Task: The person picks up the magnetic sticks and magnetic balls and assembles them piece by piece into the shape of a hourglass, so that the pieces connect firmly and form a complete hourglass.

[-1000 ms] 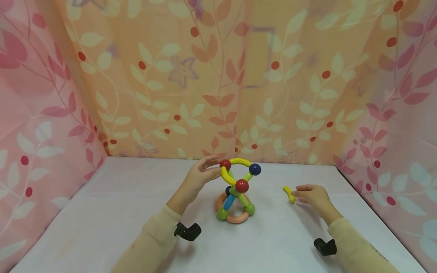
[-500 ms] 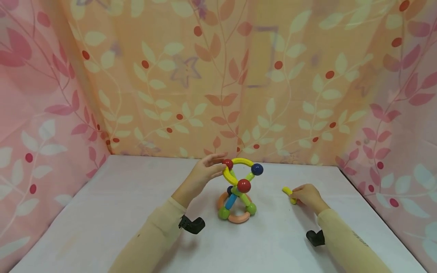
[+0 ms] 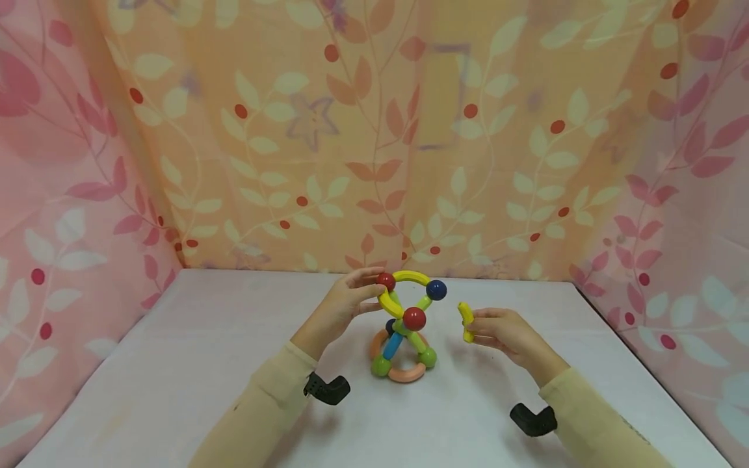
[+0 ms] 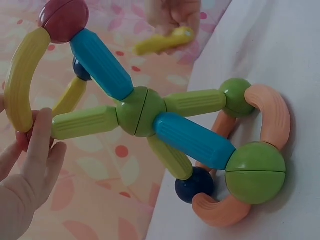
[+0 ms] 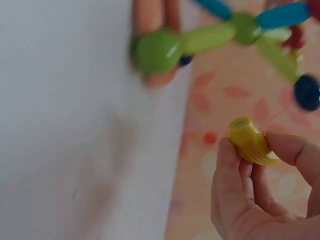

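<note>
A toy frame of magnetic rods and balls stands on the white table, its green centre ball joining green and blue rods. My left hand holds the frame's upper left red ball, its fingers around the ball in the left wrist view. Curved yellow rods link the top balls, including a dark blue ball and a nearer red ball. Right of the frame, my right hand pinches a loose curved yellow rod between thumb and fingers, off the table and apart from the frame.
Curved orange rods and green balls form the frame's base on the white table. Patterned cloth hangs behind and along both sides. A black wrist camera sits on each forearm.
My right hand has taken hold of the yellow rod, lifted it from the table and carried it left towards the frame. My left hand has stayed at the red ball.
</note>
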Tool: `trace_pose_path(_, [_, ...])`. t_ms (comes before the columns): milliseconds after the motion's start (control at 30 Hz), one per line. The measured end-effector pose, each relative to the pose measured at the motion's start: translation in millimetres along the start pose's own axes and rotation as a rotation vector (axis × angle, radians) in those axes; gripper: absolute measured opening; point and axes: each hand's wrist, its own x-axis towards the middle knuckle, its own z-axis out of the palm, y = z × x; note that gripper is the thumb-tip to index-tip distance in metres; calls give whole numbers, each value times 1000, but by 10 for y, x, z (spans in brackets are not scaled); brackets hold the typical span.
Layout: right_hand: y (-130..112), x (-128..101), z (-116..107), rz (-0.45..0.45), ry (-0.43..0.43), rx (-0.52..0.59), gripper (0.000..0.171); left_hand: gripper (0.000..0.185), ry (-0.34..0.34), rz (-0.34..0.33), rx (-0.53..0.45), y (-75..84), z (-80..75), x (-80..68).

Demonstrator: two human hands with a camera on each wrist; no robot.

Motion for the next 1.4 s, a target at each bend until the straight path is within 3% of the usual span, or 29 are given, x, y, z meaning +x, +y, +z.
trace_pose_path(100, [-103,-126,100,-31,-55,131,56,44,-1,1,1,8,-8,-25])
trace_pose_path(300, [-273,-295,237,-45,-140,281,63,44,-6,8,-14,10,12,-17])
trace_pose_path(600, [-420,-353,328,-35,-205,502,17,45,1,-1,-21,-19,1,-19])
trace_pose_path(733, [-441,-330,375,-9,-197,530,20,44,9,-7,-16,-17,-1,-17])
trace_pose_path(967, [-469,-297,444,27,-193,519,40,45,2,-10,-14,-4,-6,-7])
trace_pose_path(1400, [-463,-265,454,72,-237,564,32,45,10,-8,-20,-48,-36,-26])
